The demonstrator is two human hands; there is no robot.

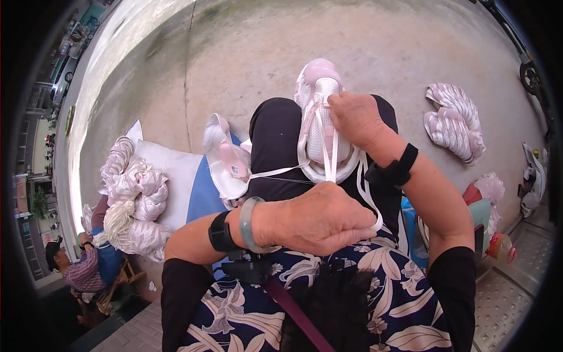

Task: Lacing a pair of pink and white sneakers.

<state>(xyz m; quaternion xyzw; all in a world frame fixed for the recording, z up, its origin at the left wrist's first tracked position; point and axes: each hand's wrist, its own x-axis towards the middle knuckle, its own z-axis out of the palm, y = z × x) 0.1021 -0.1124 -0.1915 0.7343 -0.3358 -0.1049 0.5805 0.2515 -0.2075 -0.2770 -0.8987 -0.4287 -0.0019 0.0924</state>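
A pink and white shoe upper point(321, 132) rests between my knees, toe pointing away from me. White shoelace point(335, 158) runs from its eyelets back toward my body. My left hand point(319, 218), with a pale bangle on the wrist, is closed in a fist around the lace, which loops out by the thumb. Higher up, my right hand point(356, 119) pinches at the right eyelet edge of the upper; its fingertips are partly hidden, but lace appears between them. Beside my left knee, a second shoe upper point(226, 158) is joined to the first by a stretched lace.
Bundles of pale shoe uppers point(138, 196) lie on a white and blue surface point(170, 173) at left. Stacked uppers point(454, 122) sit on the concrete floor at right. A bottle with a red cap point(501, 247) stands near my right elbow. Another person point(88, 267) sits at far left.
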